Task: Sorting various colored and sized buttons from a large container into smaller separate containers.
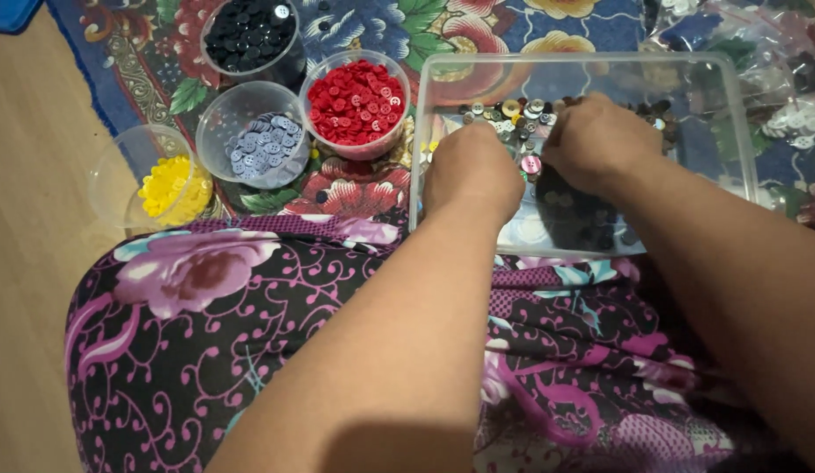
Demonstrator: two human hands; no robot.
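A: What sits at the far left?

B: A clear cup of yellow buttons point(167, 186), tipped on its side. Next right, a tub of grey-blue buttons point(266, 144); behind it a tub of black buttons point(250, 33); then a tub of red buttons point(356, 102).

A: And the hands?

B: Both reach into a clear rectangular tray point(738, 123) on the flowered cloth point(355, 188). The left hand point(471, 171) is curled, fingers hidden, so I cannot tell whether it holds anything. The right hand point(600, 140) is bunched, fingertips down in the mixed buttons point(519, 114) heaped at the tray's far side; its grip is also hidden.

A: Further right?

B: A clear plastic bag point(788, 79) holding pale buttons.
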